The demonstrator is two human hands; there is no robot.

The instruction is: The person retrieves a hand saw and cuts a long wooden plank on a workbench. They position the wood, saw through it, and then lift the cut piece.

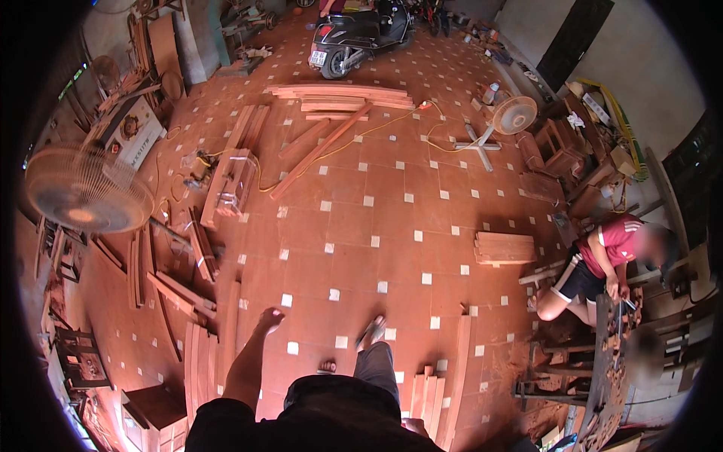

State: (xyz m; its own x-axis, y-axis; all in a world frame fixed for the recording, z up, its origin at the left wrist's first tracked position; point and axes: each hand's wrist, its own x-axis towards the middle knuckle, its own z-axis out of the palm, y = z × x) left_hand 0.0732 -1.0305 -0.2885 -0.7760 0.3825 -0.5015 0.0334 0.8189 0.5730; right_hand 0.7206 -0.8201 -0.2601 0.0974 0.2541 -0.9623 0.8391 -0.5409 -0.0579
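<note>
My left hand point(271, 320) hangs out in front of my left side, over the red tiled floor point(346, 260). Its fingers look loosely curled, and I see nothing in them. Boards point(200, 361) lie on the floor to the left of that arm. Only a small part of my right hand point(414, 426) shows at the lower edge, close to a few short boards point(428, 399); its fingers are hidden. One foot in a sandal point(370, 333) is set ahead of the other.
Stacked planks point(343, 96), a bundle of wood point(235, 184) and short boards point(504, 248) lie around the floor. A yellow cord point(339, 157) crosses it. Fans point(90, 188) stand left and right. A scooter point(361, 38) is at the back. At right, a person point(606, 260) works at a bench point(608, 361).
</note>
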